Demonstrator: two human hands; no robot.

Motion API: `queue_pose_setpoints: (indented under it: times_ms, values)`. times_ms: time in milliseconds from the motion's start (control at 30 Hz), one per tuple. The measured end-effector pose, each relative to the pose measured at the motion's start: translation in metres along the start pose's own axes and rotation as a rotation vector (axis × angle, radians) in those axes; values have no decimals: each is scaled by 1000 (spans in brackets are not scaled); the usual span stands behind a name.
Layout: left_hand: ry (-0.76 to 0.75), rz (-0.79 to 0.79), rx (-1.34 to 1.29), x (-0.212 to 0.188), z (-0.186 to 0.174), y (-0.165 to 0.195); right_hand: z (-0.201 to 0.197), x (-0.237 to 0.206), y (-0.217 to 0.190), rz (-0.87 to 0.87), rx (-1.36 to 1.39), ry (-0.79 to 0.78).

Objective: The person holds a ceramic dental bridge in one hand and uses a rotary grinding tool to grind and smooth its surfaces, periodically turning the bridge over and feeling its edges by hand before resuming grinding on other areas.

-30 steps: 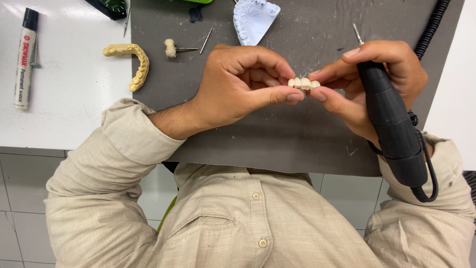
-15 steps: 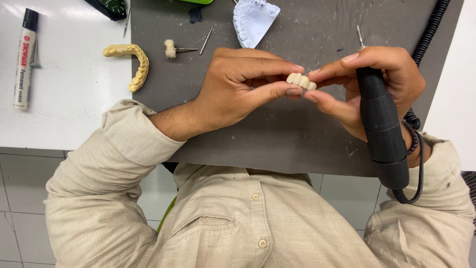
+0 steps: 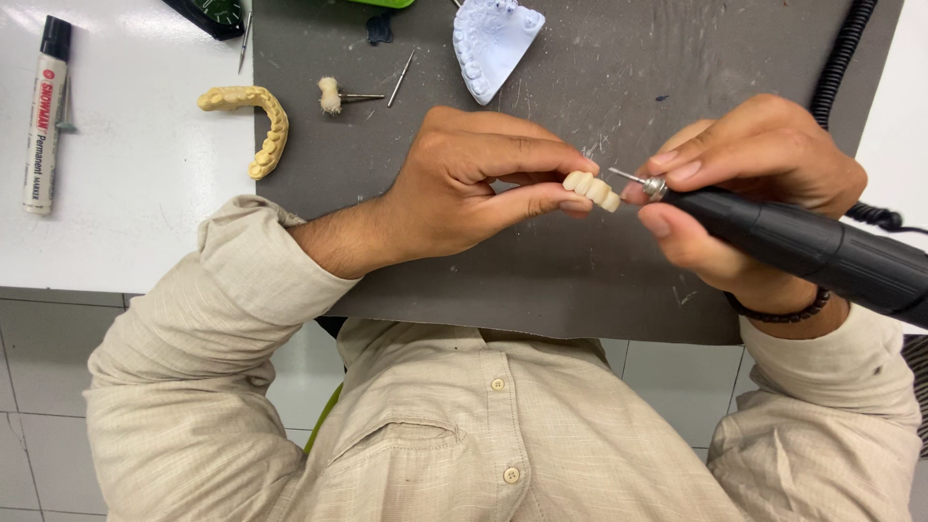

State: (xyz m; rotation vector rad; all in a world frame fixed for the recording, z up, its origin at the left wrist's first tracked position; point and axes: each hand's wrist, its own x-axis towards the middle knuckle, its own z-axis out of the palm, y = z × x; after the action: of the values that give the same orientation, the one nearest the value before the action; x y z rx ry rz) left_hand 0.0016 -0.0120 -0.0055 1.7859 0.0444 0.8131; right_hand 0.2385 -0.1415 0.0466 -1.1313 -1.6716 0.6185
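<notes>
My left hand [image 3: 464,188] pinches a small cream dental bridge [image 3: 592,189] of several joined teeth between thumb and fingers, above a grey mat [image 3: 580,280]. My right hand [image 3: 754,184] grips a black rotary handpiece [image 3: 812,246] like a pen. Its thin metal bur [image 3: 626,177] points left and meets the right end of the bridge. A coiled black cable [image 3: 841,58] runs from the handpiece up to the far right.
On the mat's far edge lie a pale blue plaster jaw cast [image 3: 495,43], a felt polishing tip on a shank [image 3: 333,96] and a loose bur [image 3: 400,79]. A yellow dental arch [image 3: 259,121] straddles the mat's left edge. A marker pen [image 3: 43,116] rests on the white table.
My right hand has swung the handpiece from upright to nearly level, so the bur now points left at the bridge. My left hand has turned the bridge slightly.
</notes>
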Motion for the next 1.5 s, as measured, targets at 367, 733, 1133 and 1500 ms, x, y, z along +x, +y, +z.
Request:
queue_pose_setpoints:
  times_ms: [367, 733, 1133, 1500]
  values:
    - [9, 43, 24, 1, 2, 2, 8, 2, -12, 4, -79, -50]
    - [10, 44, 22, 2, 2, 2, 12, 2, -14, -34, -95, -53]
    - [22, 48, 47, 3, 2, 0, 12, 10, -18, -27, -108, -70]
    - [10, 31, -21, 2, 2, 0, 11, 7, -15, -58, -103, -63]
